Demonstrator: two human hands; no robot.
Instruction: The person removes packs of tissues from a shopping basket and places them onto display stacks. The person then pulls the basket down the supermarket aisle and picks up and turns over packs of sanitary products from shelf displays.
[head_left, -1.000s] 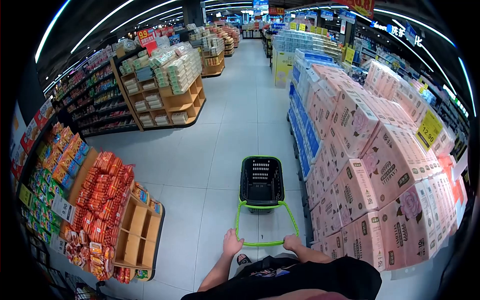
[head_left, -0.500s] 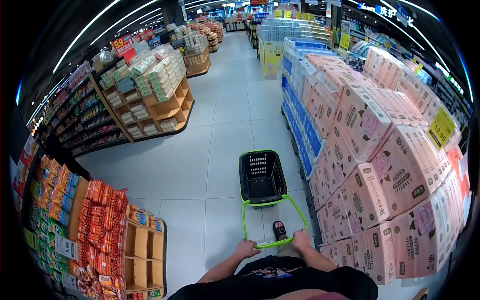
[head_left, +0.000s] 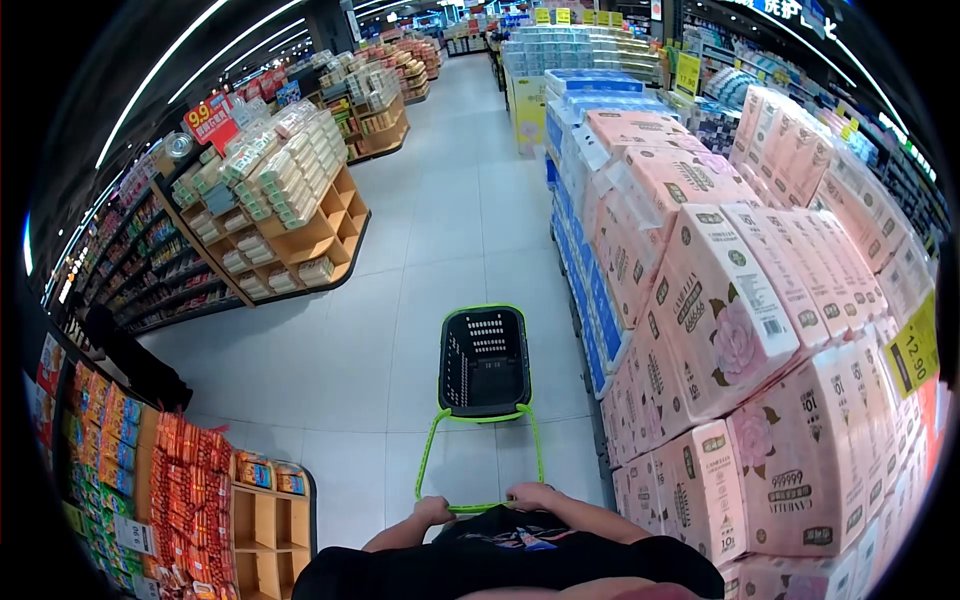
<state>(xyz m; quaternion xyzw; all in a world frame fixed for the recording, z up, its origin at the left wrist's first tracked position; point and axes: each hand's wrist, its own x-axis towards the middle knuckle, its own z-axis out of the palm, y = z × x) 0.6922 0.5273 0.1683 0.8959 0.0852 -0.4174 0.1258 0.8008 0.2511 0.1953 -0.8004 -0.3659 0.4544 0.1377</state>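
Observation:
A black shopping basket point(head_left: 462, 352) with a green rim stands on the floor ahead of me, and nothing shows inside it. Its long green handle point(head_left: 428, 462) reaches back to my body. My left hand point(head_left: 433, 511) is closed around the handle's left end, close to my black shirt. On the right end, my right hand point(head_left: 533, 496) also has its fingers wrapped round the grip. The crossbar between both hands is partly hidden by the shirt.
Pink tissue packs point(head_left: 735, 345) are stacked high close on my right. A wooden shelf point(head_left: 275, 525) with red snack packs point(head_left: 190, 490) stands at lower left. Beyond it is a person in dark clothes point(head_left: 135, 355). A tissue display point(head_left: 300, 180) lines the tiled aisle point(head_left: 440, 230).
My view has moved forward and turned slightly right. The basket now appears further left, and both hands have come nearer my body, still holding the handle.

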